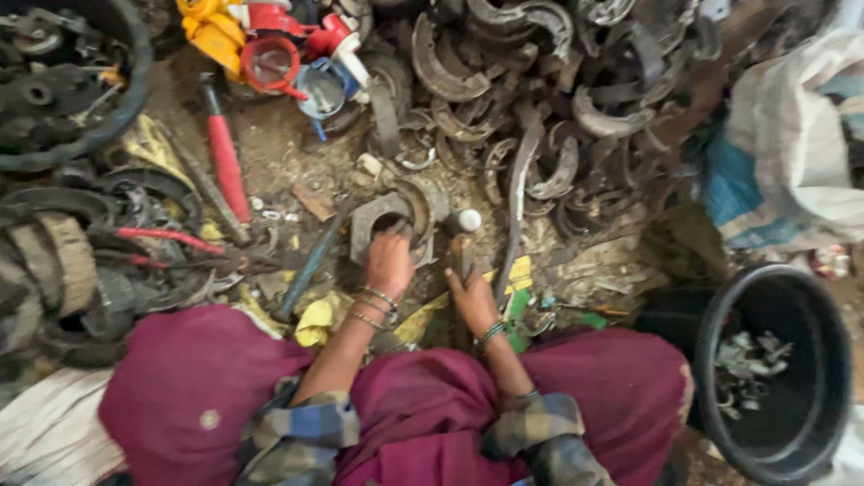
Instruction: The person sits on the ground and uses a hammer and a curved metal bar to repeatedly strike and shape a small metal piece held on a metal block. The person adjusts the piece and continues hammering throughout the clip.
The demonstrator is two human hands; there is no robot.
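Left hand (390,263) lies palm down, fingers curled over the near rim of a grey metal block (389,225) with a round hole, gripping it; block sits on the dirt floor (279,148) right in front of the knees. Right hand (472,297) is closed around an upright dark tool handle (460,256), just right of the block; what the tool is, cannot tell. Thin metal bangles on both wrists, plaid cuffs, maroon cloth over the lap. A small white cap-like piece (465,220) lies just beyond the right hand. A long curved metal strip (517,202) runs past the right hand toward a big heap of rusty curved brake shoes (531,99) crowding the far side. Left of the block a dark rod (310,263) lies slantwise, then a red-handled hammer (223,157). Red, yellow and blue plastic parts (270,45) sit at top. Black bucket (792,315) with small metal bits sits far right, white sack (801,135) above it.
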